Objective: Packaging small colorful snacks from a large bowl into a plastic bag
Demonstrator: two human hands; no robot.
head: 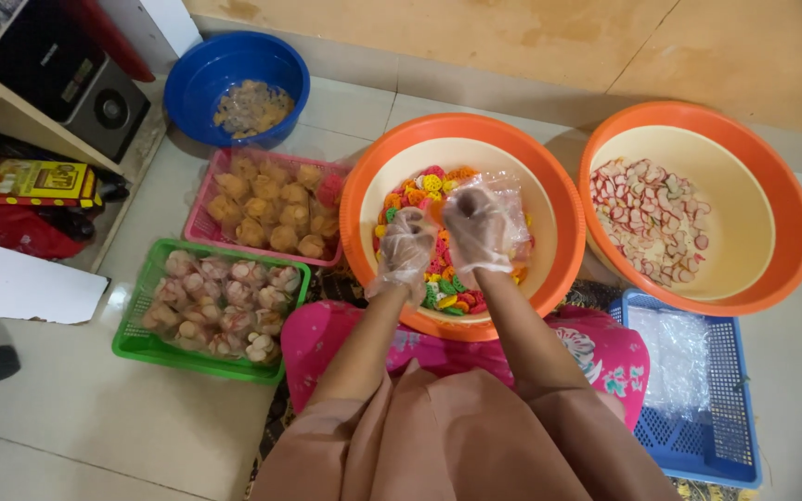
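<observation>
The person's two gloved hands meet over the middle basin. The right hand has its fingers pinched on the mouth of a small clear plastic bag, holding it open. The left hand hangs beside it with fingers curled loosely downward; whether they hold any crackers cannot be told. Both hover just above a heap of small multicoloured crackers lying in the orange basin, which sits on the tiled floor before the person's knees.

The thin bag looks slippery in gloved fingers; if its mouth sags shut, crackers would likely spill back or over the rim. The basin's near edge touches the person's lap, so an elbow jolt might tip it.

Room is tight. A second orange basin of pink-edged white slices sits just to the right, nearly touching the first. A blue crate of clear bags lies near the right knee. To the left, a pink basket and a green basket hold filled packets, and a blue bowl stands beyond them. Open floor shows only at far left.
</observation>
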